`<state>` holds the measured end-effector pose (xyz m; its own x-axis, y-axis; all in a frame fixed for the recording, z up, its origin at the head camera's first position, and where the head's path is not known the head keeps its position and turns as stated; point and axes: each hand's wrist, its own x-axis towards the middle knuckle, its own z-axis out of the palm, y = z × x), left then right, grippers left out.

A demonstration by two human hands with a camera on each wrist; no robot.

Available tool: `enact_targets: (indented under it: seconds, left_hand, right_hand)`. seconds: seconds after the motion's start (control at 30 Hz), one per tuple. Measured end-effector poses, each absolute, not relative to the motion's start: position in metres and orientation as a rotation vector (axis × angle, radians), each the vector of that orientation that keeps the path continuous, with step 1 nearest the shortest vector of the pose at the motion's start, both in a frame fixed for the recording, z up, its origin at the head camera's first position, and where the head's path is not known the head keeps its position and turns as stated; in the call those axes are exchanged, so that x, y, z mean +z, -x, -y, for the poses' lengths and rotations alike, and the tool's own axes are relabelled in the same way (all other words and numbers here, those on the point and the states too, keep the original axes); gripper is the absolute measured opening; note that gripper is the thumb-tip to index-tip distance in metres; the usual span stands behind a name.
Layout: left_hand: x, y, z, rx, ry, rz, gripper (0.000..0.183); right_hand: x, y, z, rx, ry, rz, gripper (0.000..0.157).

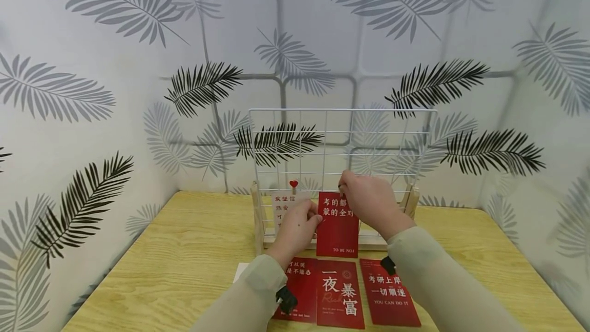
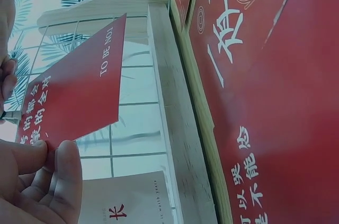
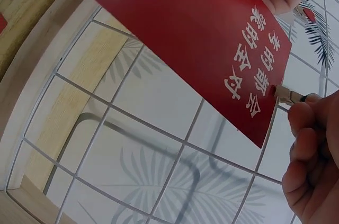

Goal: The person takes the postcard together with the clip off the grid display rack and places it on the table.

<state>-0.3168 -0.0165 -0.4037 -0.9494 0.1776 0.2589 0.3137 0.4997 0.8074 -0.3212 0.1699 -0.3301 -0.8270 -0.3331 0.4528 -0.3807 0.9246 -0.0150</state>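
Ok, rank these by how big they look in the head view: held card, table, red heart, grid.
Largest to smallest:
1. Table
2. Grid
3. Held card
4. Red heart

No two look alike in size here.

Sleeves, long, pale beige-green cloth, one pair: left sleeve [image 1: 241,296], right sleeve [image 1: 454,281]; plain surface, soft creases, rounded cuffs reaching the wrists. Wrist units, small, blocky, black, two: left unit [image 1: 287,301], angular outline, on the sleeve's inner edge just behind the cuff; right unit [image 1: 388,266], likewise placed, partly hidden. Left hand [image 1: 297,227] and right hand [image 1: 371,203]: ungloved.
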Motion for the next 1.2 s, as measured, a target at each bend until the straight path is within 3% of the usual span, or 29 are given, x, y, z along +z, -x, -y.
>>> enact_targets:
  seconds: [1.2]
  left_hand:
    - [-0.397, 0.296, 0.054, -1.42, 0.455, 2.649, 0.008]
  right_hand:
    - [-0.323, 0.3, -0.199, 0.242, -0.504, 2.56, 0.013]
